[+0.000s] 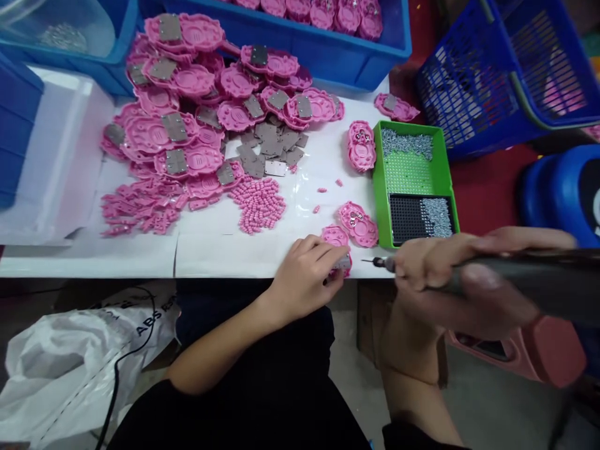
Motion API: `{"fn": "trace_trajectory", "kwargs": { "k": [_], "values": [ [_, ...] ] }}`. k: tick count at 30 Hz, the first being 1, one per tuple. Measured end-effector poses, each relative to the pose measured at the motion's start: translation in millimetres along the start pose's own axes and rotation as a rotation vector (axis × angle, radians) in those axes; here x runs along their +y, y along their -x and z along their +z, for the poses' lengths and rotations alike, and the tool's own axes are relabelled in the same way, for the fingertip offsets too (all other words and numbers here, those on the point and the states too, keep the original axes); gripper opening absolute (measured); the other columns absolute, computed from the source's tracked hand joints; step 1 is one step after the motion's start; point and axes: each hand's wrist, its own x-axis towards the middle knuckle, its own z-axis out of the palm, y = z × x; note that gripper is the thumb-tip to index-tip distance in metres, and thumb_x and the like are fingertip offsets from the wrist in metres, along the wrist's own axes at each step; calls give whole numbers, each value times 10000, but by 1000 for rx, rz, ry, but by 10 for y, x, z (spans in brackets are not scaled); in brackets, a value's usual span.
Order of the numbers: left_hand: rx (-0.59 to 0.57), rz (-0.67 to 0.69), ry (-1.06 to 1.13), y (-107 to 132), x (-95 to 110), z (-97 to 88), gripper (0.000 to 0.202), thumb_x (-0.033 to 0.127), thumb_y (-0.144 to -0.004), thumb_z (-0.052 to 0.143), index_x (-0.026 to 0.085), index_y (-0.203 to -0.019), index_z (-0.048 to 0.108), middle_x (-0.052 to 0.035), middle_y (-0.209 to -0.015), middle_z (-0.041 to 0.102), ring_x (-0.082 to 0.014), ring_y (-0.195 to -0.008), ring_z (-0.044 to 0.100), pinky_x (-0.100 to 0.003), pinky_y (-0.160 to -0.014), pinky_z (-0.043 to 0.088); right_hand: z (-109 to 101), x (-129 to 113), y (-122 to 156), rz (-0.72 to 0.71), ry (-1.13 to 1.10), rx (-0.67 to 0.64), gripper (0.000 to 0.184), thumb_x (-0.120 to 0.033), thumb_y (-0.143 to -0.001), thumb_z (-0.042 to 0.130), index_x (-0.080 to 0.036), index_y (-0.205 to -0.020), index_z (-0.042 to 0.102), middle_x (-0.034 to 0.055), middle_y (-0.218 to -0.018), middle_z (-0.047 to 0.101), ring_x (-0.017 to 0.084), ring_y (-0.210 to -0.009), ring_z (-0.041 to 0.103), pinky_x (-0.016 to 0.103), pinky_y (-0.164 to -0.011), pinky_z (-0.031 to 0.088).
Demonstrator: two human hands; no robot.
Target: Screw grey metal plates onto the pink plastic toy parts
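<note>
My left hand is closed around a pink plastic casing with a grey plate on it, at the table's front edge. A dark electric screwdriver lies in the grip of my right hand, its thin bit pointing left toward that casing, a short gap apart. Just behind the held casing lies another pink casing with shiny round metal parts. Farther back, one more such casing rests against a green tray of small screws. My fingers hide much of the held casing.
Pink casings with grey plates are heaped at the back left. Loose grey plates, small pink pieces and pink strips lie in front. Blue bins line the back; a blue basket stands right.
</note>
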Motion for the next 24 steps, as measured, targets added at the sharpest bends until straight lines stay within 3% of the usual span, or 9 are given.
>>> {"fn": "trace_trajectory", "kwargs": {
  "k": [2,12,19,24],
  "values": [
    [-15,5,-12,5,-8,3,325,184,-908,695,172,-1230,654,-56,-1122,768,-251,-1015,610,-389,-828,481,110,13,127,-14,-79,-147,153,-252,-803,655,-288,-922,567,-100,-528,533,104,-320,396,268,-345,398],
    [-31,-1,-49,-11,-3,25,237,200,-916,672,195,-1153,670,-36,-1019,761,-243,-986,604,-372,-799,435,194,133,178,-10,-111,-170,156,-257,-826,679,-313,-964,635,-98,-516,527,97,-304,373,251,-341,408],
    [-72,-2,-63,-47,-10,0,201,204,-926,668,180,-1125,675,-28,-980,744,-235,-976,595,-378,-778,427,209,182,189,-8,-172,-334,167,-207,-843,662,-261,-1001,660,-74,-564,538,101,-381,465,266,-407,451],
    [-121,3,-70,-51,-19,-15,104,227,-950,674,201,-1049,688,-31,-973,736,-228,-987,595,-369,-792,424,154,172,75,20,-207,-490,202,-215,-844,661,-281,-1036,665,-98,-504,495,88,-336,426,234,-369,417]
  ]
}}
